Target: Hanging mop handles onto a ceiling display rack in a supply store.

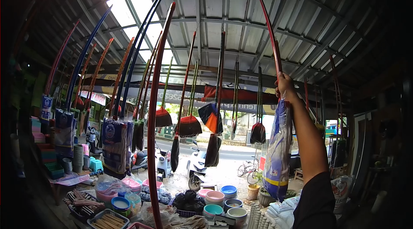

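My right hand (284,84) is raised and wrapped around the red handle (272,38) of a string mop. The mop's pale head (277,151), in a blue and clear plastic wrapper, hangs below my fist beside my forearm. The handle's top reaches up towards the roof beams. My left hand is out of view. Another red pole (154,106) stands nearly upright in front of me, its lower end leaving the picture at the bottom. Wrapped mops (113,145) with blue handles hang to the left.
Several brooms (190,125) hang from the metal roof frame (222,21). Plastic basins (214,196), a basket of wooden sticks (108,221) and bagged goods (280,211) stand low in front. Beyond them are a white scooter (196,166), a bicycle (247,168) and a road.
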Tool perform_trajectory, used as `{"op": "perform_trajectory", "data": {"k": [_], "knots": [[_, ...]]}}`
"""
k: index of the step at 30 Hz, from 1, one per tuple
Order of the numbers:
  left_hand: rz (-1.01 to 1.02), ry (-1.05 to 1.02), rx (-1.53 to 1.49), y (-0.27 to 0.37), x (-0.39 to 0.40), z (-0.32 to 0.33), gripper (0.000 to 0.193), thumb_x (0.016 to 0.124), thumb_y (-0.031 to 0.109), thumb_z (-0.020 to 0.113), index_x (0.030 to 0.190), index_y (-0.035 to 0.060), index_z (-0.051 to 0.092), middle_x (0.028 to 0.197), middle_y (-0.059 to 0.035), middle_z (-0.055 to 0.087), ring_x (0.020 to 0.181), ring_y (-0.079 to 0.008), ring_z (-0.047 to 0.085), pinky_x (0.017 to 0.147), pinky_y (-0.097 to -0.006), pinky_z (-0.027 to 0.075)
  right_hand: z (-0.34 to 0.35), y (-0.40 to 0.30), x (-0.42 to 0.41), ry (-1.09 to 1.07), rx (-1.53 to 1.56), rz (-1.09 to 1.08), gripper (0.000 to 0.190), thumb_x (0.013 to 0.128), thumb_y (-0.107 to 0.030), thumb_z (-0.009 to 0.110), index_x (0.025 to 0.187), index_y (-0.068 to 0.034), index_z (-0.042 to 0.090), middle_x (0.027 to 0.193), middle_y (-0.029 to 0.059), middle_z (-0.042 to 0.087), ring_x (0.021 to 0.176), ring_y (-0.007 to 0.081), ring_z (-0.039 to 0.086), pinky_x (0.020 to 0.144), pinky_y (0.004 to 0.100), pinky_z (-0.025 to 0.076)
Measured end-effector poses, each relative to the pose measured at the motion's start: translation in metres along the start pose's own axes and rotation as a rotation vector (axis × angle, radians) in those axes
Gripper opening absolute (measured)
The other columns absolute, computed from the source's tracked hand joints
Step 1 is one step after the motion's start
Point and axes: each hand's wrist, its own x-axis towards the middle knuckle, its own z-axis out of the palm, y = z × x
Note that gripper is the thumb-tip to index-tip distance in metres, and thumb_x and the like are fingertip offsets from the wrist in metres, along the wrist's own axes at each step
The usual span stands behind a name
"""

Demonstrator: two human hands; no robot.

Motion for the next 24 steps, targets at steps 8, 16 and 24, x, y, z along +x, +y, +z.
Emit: {"op": "perform_trajectory", "data": {"k": [8,16,24], "knots": [[0.004,-0.058,0.099,-0.021,-0.002,0.005,0.013,0.09,0.007,0.06,0.095,0.0074,0.048,0.077,0.0005,0.046,0.066,-0.0097,0.043,0.057,-0.0257,0.04,0.001,0.033,-0.048,0.065,-0.054,-0.055,0.037,0.098,-0.037,0.042,0.082,-0.006,0.053,0.053,0.0041,0.048,0.038,0.0161,0.05,0.035,0.0323,0.039],[0.112,-0.069,0.086,-0.059,0.006,0.028,0.018,0.089,0.011,0.064,0.098,0.0082,0.049,0.076,0.0028,0.043,0.063,-0.0083,0.038,0.053,-0.0243,0.034,0.011,0.057,-0.076,0.156,-0.218,-0.094,0.033,0.098,-0.035,0.043,0.093,-0.004,0.056,0.068,0.0106,0.059,0.062,0.0258,0.06,0.059,0.0402,0.046],[-0.004,-0.184,0.235,-0.033,0.003,0.06,0.015,0.095,0.02,0.058,0.098,0.0082,0.049,0.07,0.004,0.042,0.057,-0.0065,0.037,0.047,-0.0236,0.031,0.002,0.032,-0.162,0.387,-0.654,-0.784,0.04,0.088,-0.023,0.061,0.12,-0.001,0.05,0.108,0.0192,0.053,0.105,0.0307,0.051,0.09,0.043,0.041]]}}
